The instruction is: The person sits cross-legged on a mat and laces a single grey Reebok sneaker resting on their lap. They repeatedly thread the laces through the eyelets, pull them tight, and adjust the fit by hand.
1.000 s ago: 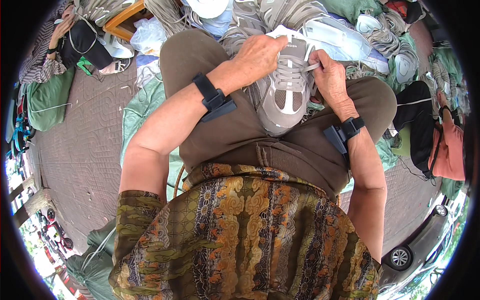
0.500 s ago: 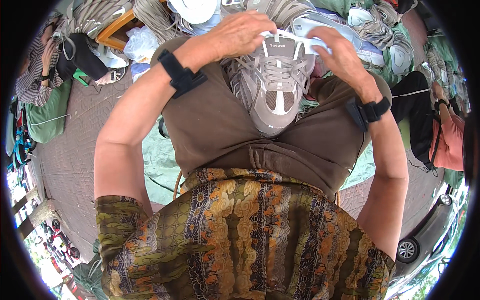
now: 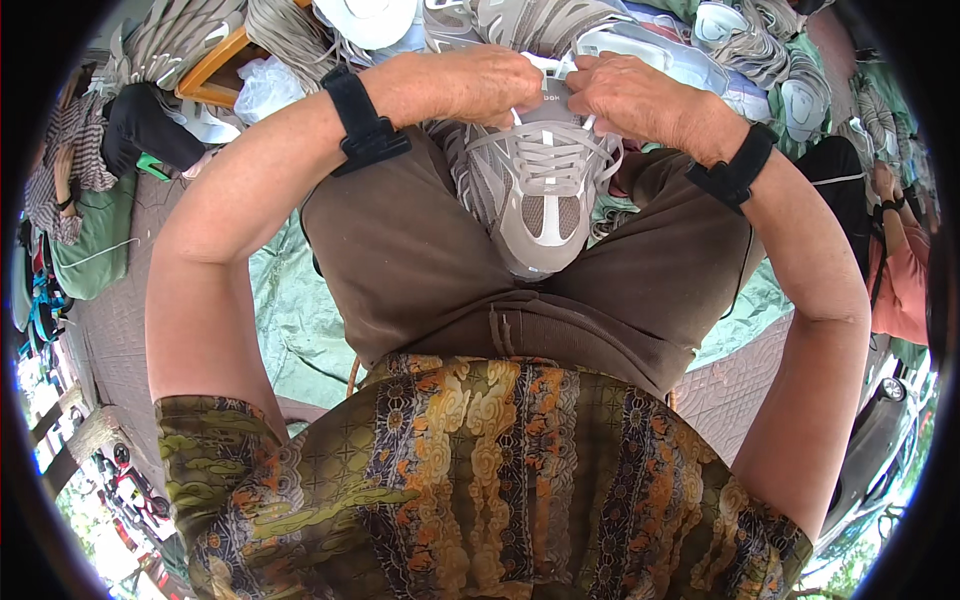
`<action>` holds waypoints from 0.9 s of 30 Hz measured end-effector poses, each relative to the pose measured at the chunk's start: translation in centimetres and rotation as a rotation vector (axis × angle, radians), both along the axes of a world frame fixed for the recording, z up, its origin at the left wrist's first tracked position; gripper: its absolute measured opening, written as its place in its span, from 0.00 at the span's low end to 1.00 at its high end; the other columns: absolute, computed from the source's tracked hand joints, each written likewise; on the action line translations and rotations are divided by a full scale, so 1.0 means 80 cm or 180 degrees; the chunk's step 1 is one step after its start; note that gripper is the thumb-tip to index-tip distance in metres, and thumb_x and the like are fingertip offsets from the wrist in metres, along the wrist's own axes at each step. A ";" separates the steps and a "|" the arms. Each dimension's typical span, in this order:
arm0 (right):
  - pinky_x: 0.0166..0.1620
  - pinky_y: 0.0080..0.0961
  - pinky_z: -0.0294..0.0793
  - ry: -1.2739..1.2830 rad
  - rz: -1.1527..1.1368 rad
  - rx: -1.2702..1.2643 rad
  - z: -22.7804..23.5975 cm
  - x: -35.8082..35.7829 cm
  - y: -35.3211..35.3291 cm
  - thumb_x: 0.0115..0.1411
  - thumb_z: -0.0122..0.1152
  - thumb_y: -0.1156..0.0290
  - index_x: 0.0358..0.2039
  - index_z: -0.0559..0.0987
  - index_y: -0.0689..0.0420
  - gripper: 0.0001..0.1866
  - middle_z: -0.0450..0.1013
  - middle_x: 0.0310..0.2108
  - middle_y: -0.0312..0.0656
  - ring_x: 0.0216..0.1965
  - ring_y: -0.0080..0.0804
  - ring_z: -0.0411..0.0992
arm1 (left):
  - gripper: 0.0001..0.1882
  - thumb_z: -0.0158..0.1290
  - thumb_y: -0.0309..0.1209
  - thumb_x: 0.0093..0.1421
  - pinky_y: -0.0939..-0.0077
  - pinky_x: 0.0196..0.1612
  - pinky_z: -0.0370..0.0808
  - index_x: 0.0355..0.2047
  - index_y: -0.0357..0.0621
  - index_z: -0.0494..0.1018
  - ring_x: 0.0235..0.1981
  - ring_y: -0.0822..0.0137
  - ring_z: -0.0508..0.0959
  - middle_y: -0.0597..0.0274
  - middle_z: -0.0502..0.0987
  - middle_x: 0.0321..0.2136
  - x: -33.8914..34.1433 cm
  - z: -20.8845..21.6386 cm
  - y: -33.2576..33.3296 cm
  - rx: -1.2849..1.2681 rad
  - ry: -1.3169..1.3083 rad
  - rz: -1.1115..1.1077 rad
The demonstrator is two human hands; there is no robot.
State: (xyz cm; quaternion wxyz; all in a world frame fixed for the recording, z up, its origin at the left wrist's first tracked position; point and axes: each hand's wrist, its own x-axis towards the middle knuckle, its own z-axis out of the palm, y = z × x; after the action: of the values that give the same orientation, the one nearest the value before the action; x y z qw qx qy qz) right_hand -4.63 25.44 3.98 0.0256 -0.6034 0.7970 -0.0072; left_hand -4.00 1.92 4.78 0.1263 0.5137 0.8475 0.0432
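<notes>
A grey and beige sneaker (image 3: 541,215) sits between my knees, its toe toward my body. Grey laces (image 3: 548,160) cross its front below the tongue (image 3: 553,98). At the shoe's opening, my left hand (image 3: 490,85) has its fingers closed on a white strip at the tongue's left side. My right hand (image 3: 630,95) pinches a white strip on the right side, its fingertips lying over part of the tongue. Short bits of white show under both hands. My fingers hide the rest of the strips.
Beyond my hands lie piles of grey shoe parts (image 3: 570,25) and a white sole-shaped piece (image 3: 375,20). A clear plastic bag (image 3: 268,88) rests by a wooden frame (image 3: 212,70). People sit at left and right. Green sheeting (image 3: 300,320) covers ground beside my legs.
Both hands have come closer together over the tongue, the right one moving left and partly covering it. My elbows have spread outward. The shoe stays between my knees.
</notes>
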 end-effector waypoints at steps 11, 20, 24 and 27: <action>0.49 0.39 0.70 -0.0358 -0.1471 0.1388 0.021 0.025 -0.053 0.50 0.57 0.75 0.28 0.81 0.59 0.06 0.76 0.33 0.49 0.46 0.45 0.72 | 0.10 0.51 0.28 0.53 0.59 0.41 0.76 0.31 0.39 0.79 0.39 0.50 0.80 0.47 0.80 0.33 0.000 0.001 0.031 -0.0532 -0.0619 0.0693; 0.41 0.40 0.71 -0.1487 -0.2281 0.0537 -0.009 0.006 -0.040 0.53 0.53 0.74 0.30 0.78 0.63 0.08 0.76 0.31 0.53 0.37 0.49 0.74 | 0.09 0.51 0.30 0.55 0.57 0.44 0.73 0.33 0.41 0.78 0.40 0.48 0.78 0.47 0.80 0.34 -0.005 -0.037 0.008 0.0250 -0.0840 0.1083; 0.39 0.38 0.70 -0.2372 -0.2241 -0.1348 -0.025 0.015 -0.022 0.56 0.53 0.73 0.31 0.75 0.62 0.06 0.74 0.30 0.50 0.35 0.51 0.72 | 0.05 0.52 0.29 0.56 0.54 0.45 0.71 0.30 0.41 0.75 0.37 0.49 0.77 0.51 0.77 0.32 0.023 -0.052 -0.010 0.1524 -0.0819 0.1347; 0.38 0.35 0.69 -0.1267 -0.1953 -0.1564 -0.029 0.039 -0.032 0.60 0.53 0.72 0.32 0.73 0.60 0.06 0.72 0.27 0.48 0.31 0.49 0.68 | 0.03 0.53 0.26 0.54 0.54 0.39 0.71 0.29 0.42 0.71 0.30 0.49 0.74 0.53 0.71 0.30 0.059 -0.054 -0.001 0.1922 0.0684 0.0468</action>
State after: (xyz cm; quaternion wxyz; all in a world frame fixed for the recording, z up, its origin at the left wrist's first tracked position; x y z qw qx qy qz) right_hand -1.54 22.89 1.69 0.0311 -0.3138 0.8934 -0.3199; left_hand 0.71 1.85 0.46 -0.1253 0.4670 0.8397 0.2471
